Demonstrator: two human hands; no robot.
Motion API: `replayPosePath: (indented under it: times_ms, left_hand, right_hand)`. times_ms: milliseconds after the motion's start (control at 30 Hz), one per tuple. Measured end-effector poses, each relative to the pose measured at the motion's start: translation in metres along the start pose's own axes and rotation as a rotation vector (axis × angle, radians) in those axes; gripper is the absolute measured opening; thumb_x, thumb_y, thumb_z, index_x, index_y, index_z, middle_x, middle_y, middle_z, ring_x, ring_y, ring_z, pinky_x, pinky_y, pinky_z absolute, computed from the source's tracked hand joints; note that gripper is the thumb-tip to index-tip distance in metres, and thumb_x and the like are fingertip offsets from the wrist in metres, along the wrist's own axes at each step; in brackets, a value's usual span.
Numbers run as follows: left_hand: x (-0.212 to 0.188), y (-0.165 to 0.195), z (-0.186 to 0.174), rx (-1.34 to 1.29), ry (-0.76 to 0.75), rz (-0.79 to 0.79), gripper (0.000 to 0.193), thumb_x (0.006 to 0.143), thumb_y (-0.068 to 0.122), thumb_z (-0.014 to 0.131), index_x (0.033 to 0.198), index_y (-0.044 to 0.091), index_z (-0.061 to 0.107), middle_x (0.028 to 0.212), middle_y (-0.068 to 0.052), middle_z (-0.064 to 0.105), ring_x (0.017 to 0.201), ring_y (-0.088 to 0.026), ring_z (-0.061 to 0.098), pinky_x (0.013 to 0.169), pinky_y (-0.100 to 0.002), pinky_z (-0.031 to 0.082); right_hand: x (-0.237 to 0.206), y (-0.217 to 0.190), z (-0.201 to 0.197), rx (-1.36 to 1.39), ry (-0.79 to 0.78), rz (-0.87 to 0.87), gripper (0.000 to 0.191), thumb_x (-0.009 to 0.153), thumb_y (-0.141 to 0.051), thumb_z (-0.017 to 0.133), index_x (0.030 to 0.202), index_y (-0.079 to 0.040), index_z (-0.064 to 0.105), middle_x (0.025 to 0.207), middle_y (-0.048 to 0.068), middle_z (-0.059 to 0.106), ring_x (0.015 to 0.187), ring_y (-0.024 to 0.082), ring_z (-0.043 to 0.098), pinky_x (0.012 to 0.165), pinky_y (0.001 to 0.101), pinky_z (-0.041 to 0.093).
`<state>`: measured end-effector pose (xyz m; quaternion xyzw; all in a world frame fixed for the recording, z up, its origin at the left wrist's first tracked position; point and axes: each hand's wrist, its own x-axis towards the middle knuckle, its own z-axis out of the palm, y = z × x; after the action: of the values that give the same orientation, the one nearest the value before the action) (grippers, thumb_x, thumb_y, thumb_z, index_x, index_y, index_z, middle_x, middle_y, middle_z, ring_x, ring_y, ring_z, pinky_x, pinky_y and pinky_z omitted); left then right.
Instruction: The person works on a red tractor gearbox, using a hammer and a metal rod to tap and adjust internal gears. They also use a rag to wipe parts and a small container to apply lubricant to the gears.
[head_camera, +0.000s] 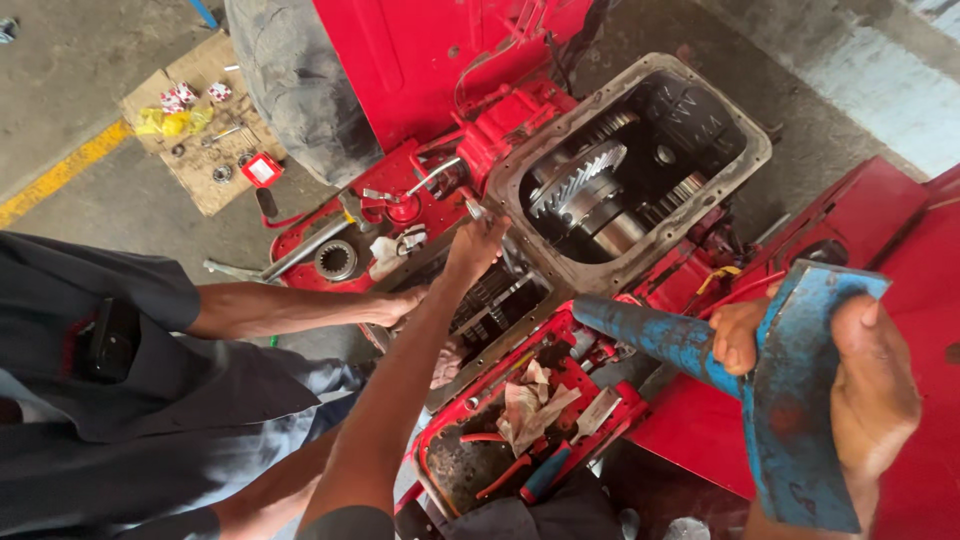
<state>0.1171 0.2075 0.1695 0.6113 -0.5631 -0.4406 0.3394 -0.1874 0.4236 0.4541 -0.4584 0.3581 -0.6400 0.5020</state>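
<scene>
My left hand (478, 245) reaches up to the near rim of an open gearbox housing (520, 160) on a red machine, fingers closed on a small metal piece (472, 209) at the rim. Large toothed gears (578, 178) show inside the housing. My right hand (872, 392) grips a flat blue metal plate (800, 420) joined to a blue tapered arm (650, 335), held over the red bodywork at the right. A co-worker's hand (400, 304) rests on the machine just left of my left arm.
A co-worker in dark grey (110, 380) crouches at left. A red tray (520, 420) below holds rags and hand tools. A tyre (300, 80) stands at the top. Cardboard (200, 130) on the concrete floor carries bearings, small parts and a yellow bag.
</scene>
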Motion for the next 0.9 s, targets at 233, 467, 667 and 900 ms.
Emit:
replayPosePath:
  times_ms: [233,467,667,900]
  left_hand:
    - [0.01,-0.017,0.007,0.496,0.187,0.248,0.046,0.101,0.044,0.057,0.091,0.002,0.072,0.077,-0.027,0.067,0.075,-0.048,0.068,0.066,-0.053,0.055]
    - [0.013,-0.03,0.017,0.323,0.183,0.197,0.044,0.099,0.042,0.047,0.1,0.007,0.073,0.076,-0.022,0.07,0.078,-0.046,0.068,0.068,-0.055,0.054]
    - [-0.006,-0.028,0.031,0.173,0.303,0.146,0.043,0.102,0.043,0.054,0.096,0.004,0.071,0.071,-0.018,0.071,0.073,-0.038,0.072,0.068,-0.048,0.054]
    - [-0.03,-0.029,0.021,0.003,0.226,0.285,0.024,0.099,0.026,0.059,0.106,0.004,0.065,0.084,-0.016,0.069,0.076,-0.033,0.073,0.069,-0.043,0.057]
  right_hand:
    - [0.012,0.001,0.008,-0.089,-0.019,-0.005,0.058,0.12,-0.045,0.043,0.101,0.009,0.055,0.071,0.024,0.058,0.069,0.035,0.059,0.087,0.05,0.047]
    - [0.014,0.007,0.019,-0.064,0.03,0.022,0.057,0.122,-0.045,0.047,0.098,0.006,0.054,0.076,0.024,0.06,0.074,0.035,0.059,0.093,0.0491,0.047]
    - [0.015,0.01,0.023,-0.019,0.038,0.063,0.054,0.119,-0.046,0.051,0.105,0.006,0.057,0.077,0.023,0.061,0.079,0.034,0.061,0.086,0.0469,0.046]
    - [0.042,-0.004,0.055,0.034,-0.075,0.034,0.052,0.117,-0.043,0.054,0.107,0.008,0.059,0.079,0.025,0.064,0.074,0.033,0.063,0.087,0.047,0.05]
